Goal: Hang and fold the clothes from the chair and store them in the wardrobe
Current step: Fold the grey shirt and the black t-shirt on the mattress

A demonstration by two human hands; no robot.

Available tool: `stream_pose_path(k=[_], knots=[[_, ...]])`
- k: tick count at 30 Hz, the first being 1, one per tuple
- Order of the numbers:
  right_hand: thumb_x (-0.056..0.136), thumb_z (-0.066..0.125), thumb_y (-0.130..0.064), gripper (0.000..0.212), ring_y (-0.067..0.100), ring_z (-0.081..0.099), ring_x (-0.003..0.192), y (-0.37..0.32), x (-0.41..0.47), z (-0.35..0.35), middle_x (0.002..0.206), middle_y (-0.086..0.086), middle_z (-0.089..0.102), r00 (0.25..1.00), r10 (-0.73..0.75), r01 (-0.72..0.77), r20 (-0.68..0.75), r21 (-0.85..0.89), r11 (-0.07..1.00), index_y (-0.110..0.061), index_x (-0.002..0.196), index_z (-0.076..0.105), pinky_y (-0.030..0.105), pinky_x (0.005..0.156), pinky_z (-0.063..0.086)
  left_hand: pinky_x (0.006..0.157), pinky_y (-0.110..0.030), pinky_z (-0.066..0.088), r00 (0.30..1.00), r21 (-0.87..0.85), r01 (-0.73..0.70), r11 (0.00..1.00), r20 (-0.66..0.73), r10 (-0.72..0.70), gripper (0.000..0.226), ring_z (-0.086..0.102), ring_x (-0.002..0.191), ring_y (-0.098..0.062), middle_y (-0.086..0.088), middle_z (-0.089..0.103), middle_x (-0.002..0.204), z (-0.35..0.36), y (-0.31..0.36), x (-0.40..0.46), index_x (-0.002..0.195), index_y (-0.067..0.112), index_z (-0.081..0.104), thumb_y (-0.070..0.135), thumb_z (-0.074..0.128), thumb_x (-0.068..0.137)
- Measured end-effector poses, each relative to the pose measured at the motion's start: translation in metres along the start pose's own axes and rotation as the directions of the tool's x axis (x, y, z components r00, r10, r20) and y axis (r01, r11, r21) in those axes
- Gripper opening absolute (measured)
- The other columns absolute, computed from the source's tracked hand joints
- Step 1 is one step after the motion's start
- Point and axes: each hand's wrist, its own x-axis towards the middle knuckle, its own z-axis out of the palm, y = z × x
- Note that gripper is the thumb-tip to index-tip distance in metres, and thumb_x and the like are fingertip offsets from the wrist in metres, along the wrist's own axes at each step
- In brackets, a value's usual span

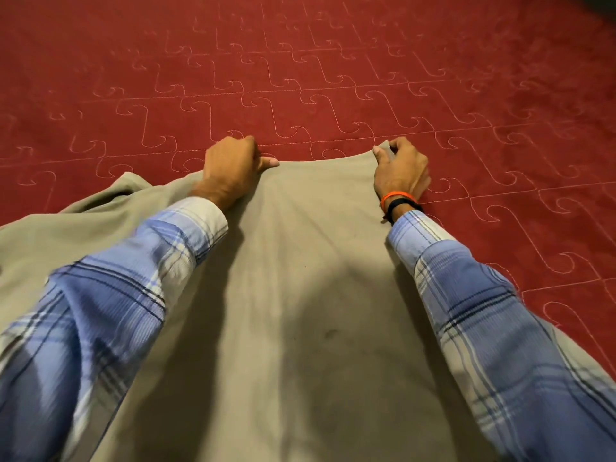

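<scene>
- Step in hand: folding; khaki garment (300, 295) lies spread on the red quilted bed (333, 78)
- Left hand (230, 168) and right hand (400, 171) each grip a far corner; fingers (383, 155) curled round the cloth
- Next move, judged: keep the edge taut; bring both corners together evenly

Dim warm light, soft central shadow, motion-blurred sleeves (100, 328), wide-angle edge curvature.

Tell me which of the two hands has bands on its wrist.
The right hand: an orange band and a black band circle its wrist. The left hand has none.
</scene>
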Motion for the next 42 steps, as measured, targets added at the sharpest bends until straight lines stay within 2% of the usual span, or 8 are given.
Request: stream_pose_path(k=[5, 7, 10, 13, 18, 23, 31, 42], knots=[[0.097, 0.05, -0.047, 0.049, 0.033, 0.054, 0.111, -0.007, -0.011, 0.001, 0.132, 0.012, 0.05, 0.97, -0.243, 0.233, 0.01, -0.329, 0.915, -0.01, 0.128, 0.049, 0.043, 0.086, 0.042, 0.081, -0.045, 0.037, 0.976, 0.124, -0.024, 0.992, -0.213, 0.05, 0.041, 0.049, 0.097, -0.035, -0.02, 0.056, 0.113, 0.017, 0.005, -0.026, 0.111, 0.006, 0.055, 0.044, 0.051, 0.097], [0.097, 0.047, -0.042, 0.044, 0.031, 0.05, 0.113, -0.014, -0.028, 0.002, 0.133, 0.013, 0.05, 0.884, -0.467, 0.427, -0.015, -0.381, 0.82, -0.01, 0.127, 0.051, 0.043, 0.088, 0.039, 0.08, -0.04, 0.038, 0.96, 0.027, -0.073, 0.997, -0.269, 0.077, 0.03, 0.048, 0.096, -0.03, -0.017, 0.057, 0.111, 0.02, 0.01, -0.042, 0.111, 0.006, 0.056, 0.033, 0.053, 0.097], [0.096, 0.038, -0.048, 0.051, 0.032, 0.052, 0.112, -0.015, -0.063, 0.007, 0.126, 0.011, 0.056, 0.686, -0.691, 0.727, 0.227, -0.164, 0.667, -0.01, 0.126, 0.054, 0.041, 0.092, 0.039, 0.087, -0.041, 0.044, 0.963, -0.163, -0.156, 0.974, -0.244, 0.113, 0.039, 0.054, 0.104, -0.03, -0.012, 0.062, 0.115, 0.034, 0.009, -0.068, 0.112, 0.009, 0.061, 0.043, 0.057, 0.094], [0.085, 0.028, -0.08, 0.094, 0.028, 0.024, 0.146, 0.005, -0.068, 0.01, 0.158, 0.009, 0.027, 0.699, -0.505, 0.656, 0.507, -0.173, 0.735, -0.012, 0.15, 0.03, 0.044, 0.119, 0.018, 0.11, -0.047, 0.034, 0.991, -0.167, -0.117, 0.979, -0.079, 0.105, 0.083, 0.042, 0.133, -0.029, -0.009, 0.047, 0.145, 0.045, 0.001, -0.078, 0.138, 0.009, 0.049, 0.072, 0.045, 0.084], [0.071, 0.018, -0.094, 0.117, 0.026, -0.001, 0.151, 0.007, -0.041, 0.012, 0.164, 0.007, -0.004, 0.779, -0.322, 0.536, 0.538, -0.305, 0.787, -0.016, 0.157, 0.003, 0.048, 0.122, 0.0, 0.121, -0.05, 0.002, 0.995, -0.028, -0.078, 0.997, 0.068, 0.08, 0.109, 0.005, 0.151, -0.024, 0.001, 0.01, 0.164, 0.044, 0.003, -0.078, 0.156, 0.017, 0.015, 0.089, 0.015, 0.073], [0.08, 0.019, -0.085, 0.104, 0.027, 0.005, 0.151, 0.003, -0.063, 0.012, 0.163, 0.011, 0.006, 0.676, -0.515, 0.706, 0.527, -0.264, 0.657, -0.013, 0.156, 0.013, 0.048, 0.122, 0.003, 0.121, -0.051, -0.001, 0.995, 0.041, -0.087, 0.995, 0.059, 0.084, 0.106, 0.0, 0.151, -0.024, 0.001, 0.004, 0.165, 0.046, 0.004, -0.08, 0.157, 0.018, 0.01, 0.087, 0.007, 0.076], [0.082, 0.026, -0.083, 0.102, 0.027, -0.002, 0.151, 0.01, -0.051, -0.005, 0.163, 0.014, 0.0, 0.776, -0.346, 0.56, 0.528, -0.325, 0.762, -0.014, 0.156, 0.009, 0.045, 0.122, 0.001, 0.12, -0.052, -0.004, 0.986, 0.039, -0.08, 0.996, 0.148, 0.074, 0.097, -0.006, 0.151, -0.023, 0.003, -0.002, 0.165, 0.04, 0.005, -0.084, 0.157, 0.018, 0.004, 0.081, 0.014, 0.085], [0.094, 0.031, -0.067, 0.085, 0.028, 0.005, 0.151, 0.027, -0.18, -0.056, 0.163, 0.015, 0.006, 0.678, -0.449, 0.657, 0.582, -0.205, 0.726, -0.01, 0.155, 0.015, 0.044, 0.122, 0.005, 0.121, -0.048, 0.003, 0.987, -0.131, -0.014, 0.991, 0.159, 0.035, 0.069, 0.007, 0.15, -0.031, -0.012, 0.009, 0.163, 0.011, 0.029, -0.195, 0.155, 0.007, 0.016, 0.049, 0.029, 0.102]])
